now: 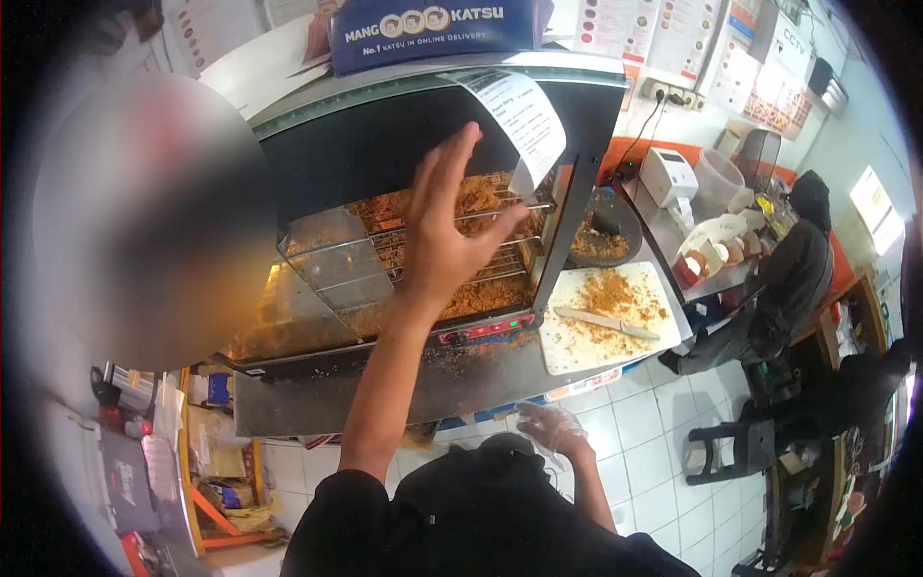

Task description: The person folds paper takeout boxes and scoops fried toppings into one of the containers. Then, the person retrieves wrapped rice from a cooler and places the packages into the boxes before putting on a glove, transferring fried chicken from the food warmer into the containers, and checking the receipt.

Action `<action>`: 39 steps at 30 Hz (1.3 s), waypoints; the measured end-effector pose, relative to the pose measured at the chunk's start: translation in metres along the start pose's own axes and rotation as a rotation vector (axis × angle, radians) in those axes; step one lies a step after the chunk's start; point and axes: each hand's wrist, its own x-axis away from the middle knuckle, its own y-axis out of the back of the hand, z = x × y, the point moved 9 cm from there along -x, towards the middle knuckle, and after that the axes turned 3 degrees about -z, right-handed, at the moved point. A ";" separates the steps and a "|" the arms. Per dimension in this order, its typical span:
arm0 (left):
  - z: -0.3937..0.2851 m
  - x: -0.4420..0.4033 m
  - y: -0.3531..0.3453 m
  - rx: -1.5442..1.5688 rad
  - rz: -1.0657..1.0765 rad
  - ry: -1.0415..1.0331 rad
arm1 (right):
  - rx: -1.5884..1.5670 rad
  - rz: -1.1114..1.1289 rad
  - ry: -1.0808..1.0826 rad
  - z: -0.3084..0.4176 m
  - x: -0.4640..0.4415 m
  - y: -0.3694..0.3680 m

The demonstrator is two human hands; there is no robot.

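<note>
My left hand (450, 226) is raised in front of the warming cabinet (327, 144), its fingers spread and nothing in it. Just beyond its fingertips a printed paper slip (524, 120) hangs from the cabinet's top edge. Behind the hand, wire racks (361, 240) inside the cabinet hold brown crumbed food. My right hand (553, 430), in a clear plastic glove, is low beside my body, below the counter edge; its fingers are blurred and partly hidden by the glove. A knife (608, 323) lies on the white cutting board (567, 348) among brown crumbs.
A dark bowl (606, 226) with crumbs stands behind the board. Farther right are a white printer (668, 176) and a tray of food cups. A person in dark clothes (793, 255) is at the right, near a black stool (731, 452). Shelves stand at the lower left.
</note>
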 end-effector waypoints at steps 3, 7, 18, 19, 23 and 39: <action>-0.020 0.005 -0.022 -0.196 -0.072 -0.099 | 0.153 0.043 0.053 -0.002 -0.014 0.021; -0.017 0.001 -0.049 -0.188 -0.127 -0.038 | 0.239 0.031 0.121 0.004 -0.027 0.053; 0.008 -0.005 -0.037 0.410 -0.154 0.349 | 0.206 0.124 0.082 -0.089 -0.019 0.066; 0.005 -0.006 -0.033 0.334 -0.124 0.316 | 0.208 0.138 0.088 -0.106 -0.018 0.063; 0.018 0.003 -0.023 0.225 -0.040 0.342 | 0.186 0.146 0.040 -0.135 -0.012 0.069; 0.018 0.005 -0.017 0.280 0.025 0.388 | 0.250 0.179 0.039 -0.130 -0.004 0.056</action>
